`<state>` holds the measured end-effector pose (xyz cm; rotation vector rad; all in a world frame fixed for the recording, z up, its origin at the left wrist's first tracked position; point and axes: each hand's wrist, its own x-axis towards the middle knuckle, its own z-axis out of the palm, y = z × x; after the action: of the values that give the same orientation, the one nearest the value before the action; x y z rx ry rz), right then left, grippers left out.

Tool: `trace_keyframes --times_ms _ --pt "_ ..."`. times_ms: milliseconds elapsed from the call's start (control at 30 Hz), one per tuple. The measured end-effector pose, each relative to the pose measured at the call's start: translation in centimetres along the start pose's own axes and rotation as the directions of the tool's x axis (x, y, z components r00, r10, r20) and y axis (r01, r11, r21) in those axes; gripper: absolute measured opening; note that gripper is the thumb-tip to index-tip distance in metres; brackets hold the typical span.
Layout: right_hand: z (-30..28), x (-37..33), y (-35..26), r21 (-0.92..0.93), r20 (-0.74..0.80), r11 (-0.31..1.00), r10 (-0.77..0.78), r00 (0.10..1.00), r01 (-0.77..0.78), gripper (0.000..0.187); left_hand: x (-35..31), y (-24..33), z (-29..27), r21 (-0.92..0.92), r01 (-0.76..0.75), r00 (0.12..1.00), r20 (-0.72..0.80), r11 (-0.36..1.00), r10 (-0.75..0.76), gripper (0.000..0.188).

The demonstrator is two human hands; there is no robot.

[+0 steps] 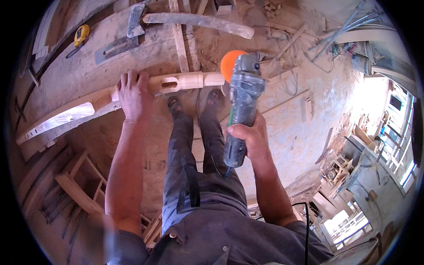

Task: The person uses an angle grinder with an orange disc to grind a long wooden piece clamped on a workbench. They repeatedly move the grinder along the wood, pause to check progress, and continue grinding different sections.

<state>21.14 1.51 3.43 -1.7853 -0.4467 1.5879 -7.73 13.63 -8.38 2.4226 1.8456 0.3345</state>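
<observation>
A long piece of shaped wood (187,81) lies along the near edge of the workbench (66,88), with an oval slot cut near its right end and a narrower tongue at the tip. My left hand (132,95) presses on the wood, fingers bent over its top. In my right hand (252,138) is an angle grinder (245,97), gripped round the lower body and held upright. Its orange disc (230,65) is just right of the wood's tip; whether they touch, I cannot tell. The cord drops from the grinder's lower end.
On the bench lie a hammer (198,21) with a wooden handle, a yellow tape measure (81,35) and a flat metal plate (115,51). A wooden frame (79,190) stands below at the left. Metal rods (344,28) lie far right, and wood scraps pile up at the right.
</observation>
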Motion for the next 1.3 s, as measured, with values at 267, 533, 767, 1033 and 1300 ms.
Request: trace_keyframes --times_ms 267,533,767,1033,1300 --pt "-2.6 -0.7 1.8 0.132 0.037 0.989 -0.078 0.996 0.073 0.062 0.7 0.4 -1.1 0.064 0.065 0.997 0.045 0.996 -0.068 0.042" --pt "-1.5 -2.4 3.2 0.051 0.084 0.999 -0.002 0.996 -0.002 0.058 2.1 0.3 -1.4 0.118 0.032 0.990 0.131 0.993 -0.047 0.043" --pt "-0.1 0.0 1.4 -0.076 0.106 0.992 -0.092 0.990 0.101 0.049 1.7 0.3 -1.0 0.104 0.012 0.999 0.051 0.995 -0.018 0.039" --pt "-0.8 -1.2 1.2 -0.038 0.012 0.998 -0.053 0.999 0.054 0.050 0.7 -0.1 -0.3 0.092 0.000 1.000 0.028 0.996 -0.003 0.036" --pt "1.1 -1.6 1.6 -0.102 0.099 0.995 -0.005 0.995 0.015 0.053 0.0 0.1 -0.2 0.084 0.001 1.000 0.005 0.996 -0.001 0.036"
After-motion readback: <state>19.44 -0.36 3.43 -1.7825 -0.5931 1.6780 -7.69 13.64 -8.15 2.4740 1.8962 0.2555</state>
